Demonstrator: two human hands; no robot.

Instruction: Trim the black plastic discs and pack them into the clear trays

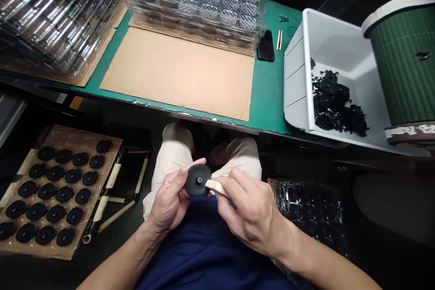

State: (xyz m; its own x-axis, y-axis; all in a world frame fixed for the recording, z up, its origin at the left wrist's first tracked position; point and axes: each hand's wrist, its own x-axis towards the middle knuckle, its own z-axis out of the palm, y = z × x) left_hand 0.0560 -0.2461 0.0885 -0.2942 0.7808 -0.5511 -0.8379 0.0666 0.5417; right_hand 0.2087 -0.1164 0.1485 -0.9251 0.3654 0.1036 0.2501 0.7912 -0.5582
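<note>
While cardboard [180, 72] lies on the green worktop [268, 95], my left fingers [177, 183] pinch a disc [197, 180], my right fingers [234, 188] a pale strip [215, 186]

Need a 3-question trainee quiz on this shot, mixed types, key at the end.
1. Multiple choice: what does the left hand hold?
A) a clear plastic tray
B) a black disc
C) a sheet of cardboard

2. True or false: the phone lies on the green tabletop, outside the pale bin.

3. Fill in the blank: the pale tool is held in the ____ hand.

Key:
1. B
2. True
3. right
</note>
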